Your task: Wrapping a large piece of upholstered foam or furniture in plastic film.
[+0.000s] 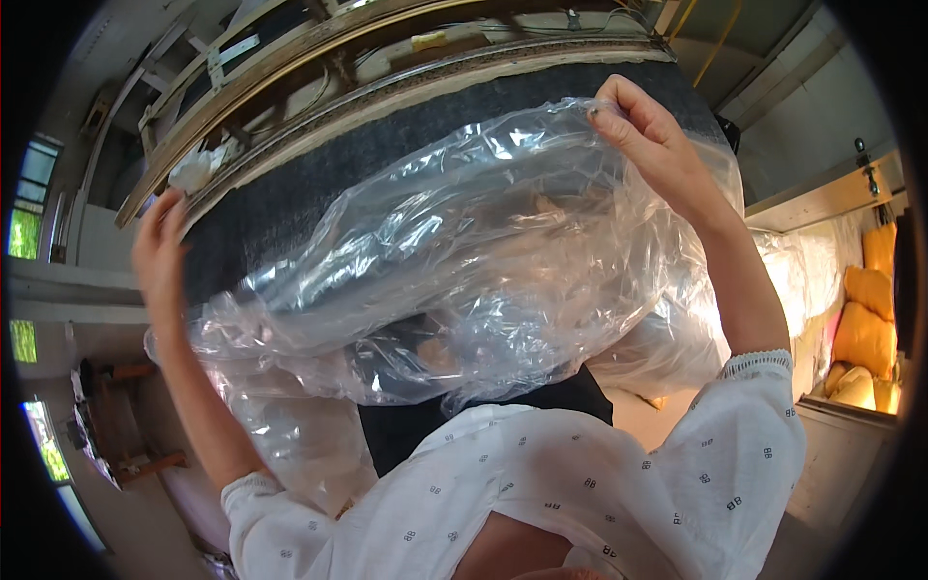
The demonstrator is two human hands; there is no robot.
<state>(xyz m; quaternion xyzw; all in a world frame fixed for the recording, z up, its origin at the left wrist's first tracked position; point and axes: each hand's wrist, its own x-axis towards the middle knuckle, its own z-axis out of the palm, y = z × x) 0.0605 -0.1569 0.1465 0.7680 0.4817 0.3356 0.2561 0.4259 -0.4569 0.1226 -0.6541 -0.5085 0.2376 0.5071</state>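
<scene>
A large clear plastic sheet lies crumpled and shiny across the dark worktop in front of me and hangs down over my lap. At the far right, my right hand pinches the sheet's upper edge between thumb and fingers. My left hand is raised by the worktop's left end, smeared by motion, so its grip does not show. Just past its fingertips is a crumpled whitish wad, apparently plastic, on the wooden frame.
Along the worktop's far side runs a long wooden frame with rails and loose cords. A small yellow piece rests there. More clear plastic lies at the right, next to stacked orange-yellow bundles. A wooden stand is at the left.
</scene>
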